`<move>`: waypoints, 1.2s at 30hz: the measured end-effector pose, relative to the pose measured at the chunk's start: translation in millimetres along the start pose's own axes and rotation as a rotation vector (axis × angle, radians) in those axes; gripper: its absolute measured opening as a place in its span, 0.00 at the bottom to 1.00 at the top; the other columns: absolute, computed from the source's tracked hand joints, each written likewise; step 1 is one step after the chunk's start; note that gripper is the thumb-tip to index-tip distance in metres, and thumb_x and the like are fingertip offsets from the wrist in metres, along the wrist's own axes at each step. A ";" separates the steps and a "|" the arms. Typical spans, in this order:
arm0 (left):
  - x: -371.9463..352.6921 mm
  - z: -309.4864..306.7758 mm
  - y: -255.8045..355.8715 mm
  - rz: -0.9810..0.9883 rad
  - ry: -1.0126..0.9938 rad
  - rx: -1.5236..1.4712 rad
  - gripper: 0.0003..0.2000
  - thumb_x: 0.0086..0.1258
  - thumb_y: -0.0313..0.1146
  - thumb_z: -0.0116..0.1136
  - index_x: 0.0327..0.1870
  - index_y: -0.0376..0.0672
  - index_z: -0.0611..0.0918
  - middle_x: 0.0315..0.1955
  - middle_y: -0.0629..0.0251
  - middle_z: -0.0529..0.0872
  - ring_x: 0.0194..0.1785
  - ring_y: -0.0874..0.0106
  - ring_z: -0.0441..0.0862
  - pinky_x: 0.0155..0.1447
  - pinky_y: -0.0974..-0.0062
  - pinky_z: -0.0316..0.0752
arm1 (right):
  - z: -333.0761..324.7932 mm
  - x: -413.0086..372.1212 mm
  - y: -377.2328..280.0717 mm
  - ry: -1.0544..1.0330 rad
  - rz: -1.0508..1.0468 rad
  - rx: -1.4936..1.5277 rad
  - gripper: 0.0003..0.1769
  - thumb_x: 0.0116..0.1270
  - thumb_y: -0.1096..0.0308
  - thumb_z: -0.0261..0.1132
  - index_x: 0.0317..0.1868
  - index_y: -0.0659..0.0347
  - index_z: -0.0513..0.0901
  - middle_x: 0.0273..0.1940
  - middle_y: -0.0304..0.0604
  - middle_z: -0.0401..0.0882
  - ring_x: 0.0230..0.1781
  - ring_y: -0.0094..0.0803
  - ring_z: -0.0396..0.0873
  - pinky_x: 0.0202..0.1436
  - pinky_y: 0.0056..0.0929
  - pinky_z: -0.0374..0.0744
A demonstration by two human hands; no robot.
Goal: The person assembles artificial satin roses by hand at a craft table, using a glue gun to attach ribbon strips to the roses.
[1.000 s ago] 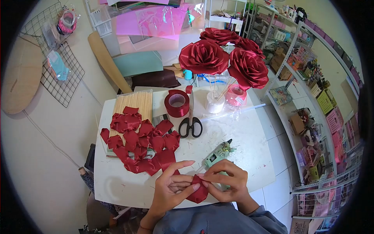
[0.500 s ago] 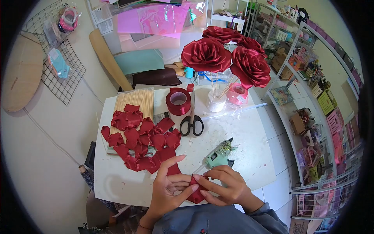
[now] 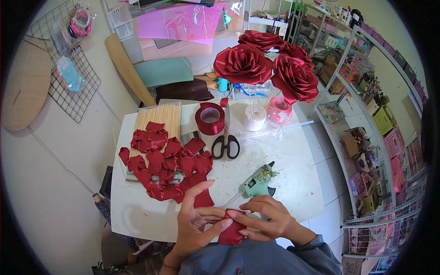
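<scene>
A dark red satin ribbon petal is pinched between both hands at the front edge of the table. My left hand grips its left side with thumb and fingers, the index finger raised away. My right hand presses the petal's upper and right parts with its fingertips. Just beyond the right hand lies a mint green glue gun, its nozzle pointing away. Many cut red satin petals are heaped to the left, some on a bundle of wooden sticks.
Black-handled scissors lie mid-table beside a red ribbon roll. Finished red satin roses stand in a white holder, near a pink tape roll. Crowded metal shelves line the right side.
The petal between my hands has shifted slightly and now shows more of its flat surface, hanging lower. My fingers have adjusted a little; both hands still hold it.
</scene>
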State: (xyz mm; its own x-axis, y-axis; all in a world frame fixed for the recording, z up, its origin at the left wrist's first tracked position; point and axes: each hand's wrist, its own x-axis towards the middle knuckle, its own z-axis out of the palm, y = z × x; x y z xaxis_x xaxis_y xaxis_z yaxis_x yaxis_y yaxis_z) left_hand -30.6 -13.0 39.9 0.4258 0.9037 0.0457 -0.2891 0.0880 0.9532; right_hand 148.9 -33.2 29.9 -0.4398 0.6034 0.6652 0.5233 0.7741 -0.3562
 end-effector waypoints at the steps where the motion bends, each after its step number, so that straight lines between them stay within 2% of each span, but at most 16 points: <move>1: 0.7 -0.6 -0.7 -0.029 -0.015 -0.044 0.35 0.54 0.16 0.55 0.60 0.37 0.50 0.30 0.54 0.80 0.36 0.72 0.79 0.44 0.78 0.74 | 1.9 -0.9 0.2 0.050 0.040 0.109 0.22 0.44 0.74 0.66 0.44 0.62 0.78 0.33 0.42 0.73 0.30 0.32 0.74 0.31 0.24 0.74; 2: 1.7 -1.4 -1.5 -0.028 -0.015 -0.043 0.35 0.54 0.16 0.55 0.60 0.37 0.50 0.30 0.54 0.80 0.36 0.72 0.79 0.44 0.78 0.74 | 5.7 -1.7 -0.5 0.051 0.039 0.109 0.22 0.44 0.74 0.66 0.44 0.62 0.78 0.33 0.42 0.73 0.30 0.32 0.74 0.31 0.24 0.74; 4: 4.2 -3.9 -3.3 -0.050 -0.065 -0.132 0.35 0.53 0.16 0.56 0.60 0.37 0.51 0.32 0.54 0.80 0.38 0.72 0.78 0.45 0.78 0.74 | 14.9 -3.2 -3.8 0.214 0.143 0.204 0.22 0.40 0.82 0.66 0.41 0.63 0.79 0.30 0.41 0.74 0.27 0.30 0.74 0.29 0.23 0.73; 7: 5.2 -7.6 -6.2 -0.065 -0.056 -0.086 0.35 0.52 0.16 0.57 0.60 0.38 0.52 0.34 0.52 0.78 0.39 0.71 0.78 0.45 0.78 0.74 | 18.0 -5.1 -7.0 0.318 0.263 0.280 0.23 0.38 0.85 0.65 0.40 0.62 0.80 0.28 0.41 0.74 0.25 0.29 0.74 0.28 0.22 0.72; 9: 7.9 -9.0 -8.9 -0.052 -0.040 -0.098 0.35 0.51 0.16 0.58 0.60 0.38 0.52 0.35 0.52 0.78 0.39 0.70 0.78 0.45 0.77 0.74 | 18.2 -5.3 -6.2 0.325 0.250 0.307 0.22 0.40 0.86 0.63 0.41 0.65 0.79 0.27 0.43 0.75 0.25 0.29 0.74 0.28 0.22 0.72; 11: 10.6 -9.3 -9.3 -0.034 -0.025 -0.107 0.35 0.51 0.16 0.58 0.60 0.38 0.53 0.37 0.51 0.77 0.39 0.70 0.78 0.45 0.77 0.74 | 19.2 -5.8 -7.7 0.342 0.343 0.393 0.21 0.43 0.87 0.63 0.43 0.70 0.75 0.26 0.44 0.75 0.25 0.26 0.74 0.30 0.21 0.71; 12: 11.8 -9.1 -9.1 0.016 -0.014 -0.094 0.36 0.50 0.16 0.59 0.60 0.37 0.53 0.38 0.51 0.76 0.40 0.69 0.78 0.45 0.76 0.75 | 19.8 -5.5 -9.1 0.343 0.339 0.394 0.21 0.43 0.87 0.63 0.43 0.70 0.75 0.26 0.44 0.75 0.25 0.26 0.74 0.30 0.21 0.71; 14: 12.5 -8.8 -7.8 0.063 -0.002 -0.084 0.36 0.50 0.16 0.59 0.59 0.37 0.53 0.40 0.50 0.75 0.40 0.68 0.78 0.45 0.75 0.75 | 20.4 -5.7 -12.9 0.303 0.524 0.610 0.26 0.46 0.84 0.63 0.50 0.69 0.70 0.26 0.42 0.76 0.25 0.24 0.74 0.30 0.19 0.72; 17: 11.4 -8.7 -5.1 0.101 -0.056 0.034 0.35 0.50 0.16 0.59 0.59 0.36 0.53 0.42 0.49 0.74 0.40 0.67 0.79 0.45 0.75 0.76 | 19.1 -5.0 -9.3 0.199 0.492 0.674 0.30 0.49 0.83 0.62 0.55 0.67 0.64 0.26 0.40 0.76 0.25 0.21 0.73 0.31 0.18 0.71; 24: 10.6 -7.4 -4.4 0.098 -0.041 0.122 0.34 0.50 0.13 0.57 0.58 0.35 0.53 0.48 0.47 0.70 0.38 0.69 0.80 0.44 0.77 0.77 | 16.3 -5.3 -8.8 0.099 0.567 0.737 0.32 0.50 0.82 0.62 0.57 0.66 0.61 0.27 0.40 0.75 0.27 0.21 0.73 0.33 0.18 0.71; 26: 10.7 -5.4 -5.1 0.101 -0.042 0.119 0.34 0.50 0.13 0.57 0.58 0.34 0.53 0.50 0.47 0.68 0.38 0.69 0.80 0.44 0.77 0.77 | 15.1 -5.8 -8.5 0.086 0.630 0.823 0.33 0.49 0.82 0.62 0.57 0.65 0.60 0.29 0.40 0.76 0.29 0.22 0.73 0.37 0.19 0.71; 31: 14.5 -4.0 -14.5 0.282 0.021 0.183 0.33 0.50 0.11 0.55 0.57 0.34 0.55 0.56 0.49 0.60 0.38 0.69 0.80 0.44 0.76 0.77 | 15.9 -0.7 -10.7 0.139 0.680 0.861 0.35 0.49 0.82 0.63 0.58 0.65 0.58 0.29 0.40 0.76 0.32 0.22 0.73 0.42 0.22 0.70; 36: 14.9 -0.4 -17.6 0.309 0.076 0.259 0.32 0.50 0.12 0.55 0.57 0.33 0.56 0.56 0.49 0.59 0.39 0.67 0.80 0.44 0.75 0.77 | 24.0 -6.6 -6.4 0.184 0.725 0.894 0.36 0.49 0.82 0.63 0.59 0.65 0.57 0.29 0.40 0.76 0.33 0.22 0.73 0.45 0.22 0.69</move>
State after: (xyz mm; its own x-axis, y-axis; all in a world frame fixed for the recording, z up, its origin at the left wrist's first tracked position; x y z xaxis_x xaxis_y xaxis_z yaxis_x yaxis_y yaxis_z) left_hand -19.5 -0.9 23.7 0.2858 0.9001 0.3290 -0.1640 -0.2923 0.9422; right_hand 130.9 -37.5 12.1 -0.0973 0.9798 0.1750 -0.1244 0.1625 -0.9788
